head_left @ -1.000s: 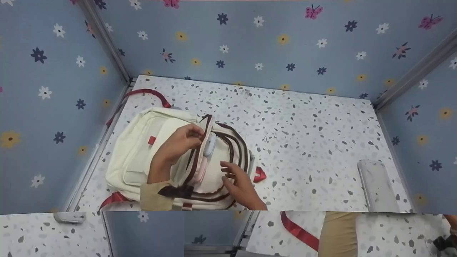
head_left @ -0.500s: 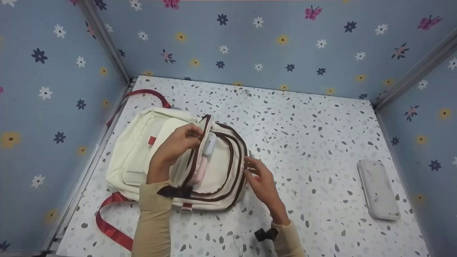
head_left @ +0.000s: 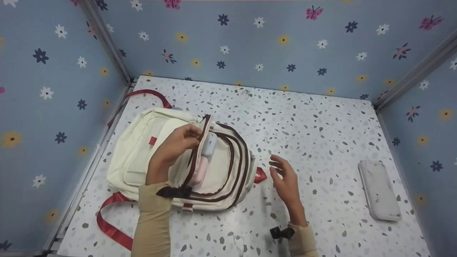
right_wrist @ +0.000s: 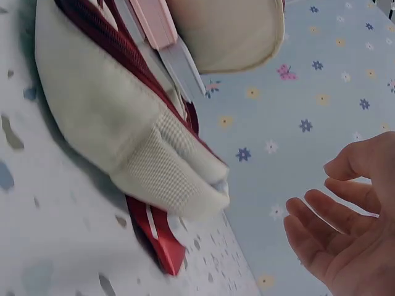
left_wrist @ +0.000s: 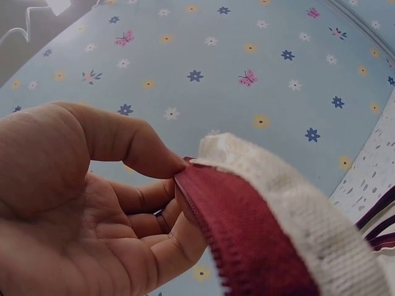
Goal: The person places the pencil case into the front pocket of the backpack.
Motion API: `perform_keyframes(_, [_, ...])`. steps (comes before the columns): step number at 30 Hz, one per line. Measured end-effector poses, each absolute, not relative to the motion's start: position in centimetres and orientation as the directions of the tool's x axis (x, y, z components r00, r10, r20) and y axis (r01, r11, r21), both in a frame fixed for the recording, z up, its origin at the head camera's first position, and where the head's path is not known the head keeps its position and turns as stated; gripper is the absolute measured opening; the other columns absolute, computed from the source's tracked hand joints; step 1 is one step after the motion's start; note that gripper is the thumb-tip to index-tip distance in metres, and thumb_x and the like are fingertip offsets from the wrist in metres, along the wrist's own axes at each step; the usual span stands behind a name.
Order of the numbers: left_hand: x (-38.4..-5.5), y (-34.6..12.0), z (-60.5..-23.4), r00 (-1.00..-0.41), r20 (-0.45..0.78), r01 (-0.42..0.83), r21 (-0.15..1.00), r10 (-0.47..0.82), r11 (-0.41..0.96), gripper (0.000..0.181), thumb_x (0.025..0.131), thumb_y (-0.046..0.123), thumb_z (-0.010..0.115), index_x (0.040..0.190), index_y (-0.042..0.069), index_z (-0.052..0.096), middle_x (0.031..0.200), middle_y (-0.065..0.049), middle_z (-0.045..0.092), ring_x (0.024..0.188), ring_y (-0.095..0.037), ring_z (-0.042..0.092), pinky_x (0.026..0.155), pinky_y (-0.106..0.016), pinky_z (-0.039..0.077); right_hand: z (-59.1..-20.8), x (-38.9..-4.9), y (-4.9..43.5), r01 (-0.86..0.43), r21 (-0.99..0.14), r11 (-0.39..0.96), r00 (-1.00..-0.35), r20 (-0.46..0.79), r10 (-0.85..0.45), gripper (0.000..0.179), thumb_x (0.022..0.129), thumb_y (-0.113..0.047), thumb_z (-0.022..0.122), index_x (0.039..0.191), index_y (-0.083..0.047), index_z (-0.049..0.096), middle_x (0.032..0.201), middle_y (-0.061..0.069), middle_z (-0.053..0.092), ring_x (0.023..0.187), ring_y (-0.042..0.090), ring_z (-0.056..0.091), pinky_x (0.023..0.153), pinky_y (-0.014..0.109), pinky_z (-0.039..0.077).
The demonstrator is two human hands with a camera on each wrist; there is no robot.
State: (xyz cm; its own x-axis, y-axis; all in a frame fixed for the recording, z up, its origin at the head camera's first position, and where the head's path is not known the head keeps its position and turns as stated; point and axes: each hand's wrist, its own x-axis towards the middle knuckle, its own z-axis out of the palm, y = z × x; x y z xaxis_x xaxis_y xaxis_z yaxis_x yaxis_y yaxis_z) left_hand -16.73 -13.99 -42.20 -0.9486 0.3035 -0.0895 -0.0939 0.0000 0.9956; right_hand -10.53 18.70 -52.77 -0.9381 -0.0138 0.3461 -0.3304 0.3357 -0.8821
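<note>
A cream backpack (head_left: 135, 150) with dark red zipper trim lies on the speckled table, its front compartment unzipped. My left hand (head_left: 175, 146) pinches the edge of the raised flap (left_wrist: 247, 222) between thumb and fingers, along the maroon zipper tape. Inside the opening sit a light blue flat case (head_left: 209, 144) and a pink flat case (head_left: 200, 170); the pink one (right_wrist: 154, 21) also shows in the right wrist view. To the right of the bag, my right hand (head_left: 285, 178) hovers over the table, fingers loosely bent and holding nothing.
A grey oblong case (head_left: 379, 191) lies near the table's right edge. Red straps (head_left: 110, 228) trail from the bag at the left, and a red tab (head_left: 260, 175) sticks out on its right. Flower-patterned panels (head_left: 257, 43) enclose the back and sides.
My right hand has moved from over the open compartment, past the bag's right rim, to the table on the right. The left hand stays on the flap.
</note>
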Motion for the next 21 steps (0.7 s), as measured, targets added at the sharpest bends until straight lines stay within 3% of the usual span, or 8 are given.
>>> perform_keyframes(9, [-16.8, -14.2, -42.3, -0.946, -0.083, -0.088, 0.996, 0.312, -0.001, 0.024, 0.077, -0.01, 0.042, 0.1, -0.011, 0.044, 0.09, -0.015, 0.047, 0.08, -0.02, 0.047, 0.068, -0.028, 0.044, -50.5, -9.3, 21.5, -0.266, -0.879, 0.396, -0.94, 0.327, 0.093, 0.036, 0.085, 0.003, 0.052, 0.121, 0.004, 0.047, 0.116, 0.018, 0.05, 0.102, 0.035, 0.049, 0.083, 0.044, 0.04])
perform_keyframes(15, [-16.8, -14.3, -42.3, -0.949, -0.076, -0.079, 0.997, 0.307, 0.002, 0.024, 0.077, -0.01, 0.043, 0.1, -0.011, 0.045, 0.09, -0.015, 0.048, 0.081, -0.019, 0.048, 0.069, -0.028, 0.044, -50.5, -8.8, 24.3, -0.203, -0.885, 0.42, -0.928, 0.31, 0.206, 0.037, 0.084, 0.003, 0.053, 0.12, 0.004, 0.047, 0.116, 0.018, 0.049, 0.103, 0.035, 0.049, 0.087, 0.046, 0.036])
perform_keyframes(21, [-16.6, -14.4, -42.1, -0.953, -0.063, -0.062, 0.998, 0.296, 0.012, 0.024, 0.077, -0.01, 0.043, 0.1, -0.011, 0.046, 0.09, -0.015, 0.049, 0.082, -0.02, 0.049, 0.07, -0.03, 0.045, -50.5, -8.3, 27.5, -0.081, -0.9, 0.428, -0.911, 0.242, 0.335, 0.039, 0.085, -0.004, 0.054, 0.123, 0.0, 0.046, 0.12, 0.015, 0.047, 0.108, 0.031, 0.046, 0.091, 0.041, 0.034])
